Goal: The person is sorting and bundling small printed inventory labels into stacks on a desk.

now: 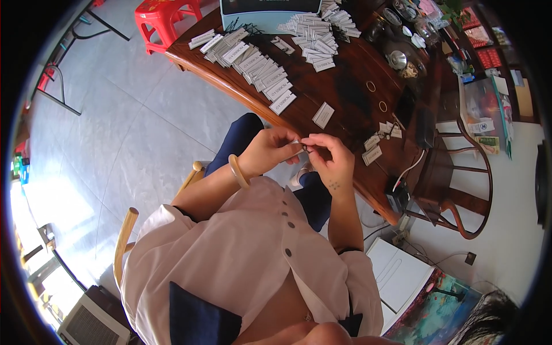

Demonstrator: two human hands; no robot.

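My left hand (269, 152), with a pale bangle (236, 171) on its wrist, and my right hand (332, 156) meet in front of the table's near edge. Thumbs and fingers of both pinch a small, dark, cord-like piece (305, 148); its exact kind is too small to make out. On the wooden table (345, 123), a white printed tag (323, 115) lies just beyond my fingers. To the right sit several tags (372, 154) with dark cords. A long overlapping row of tags (256, 70) stretches along the left edge, and another heap (317, 41) lies farther back.
A light-blue box (270, 22) stands at the table's far end, near dark cords. Two gold-coloured rings (371, 86) lie right of the middle. Metal pots and glassware (398, 59) crowd the far right. A red stool (162, 26) and a wooden chair (460, 178) flank the table.
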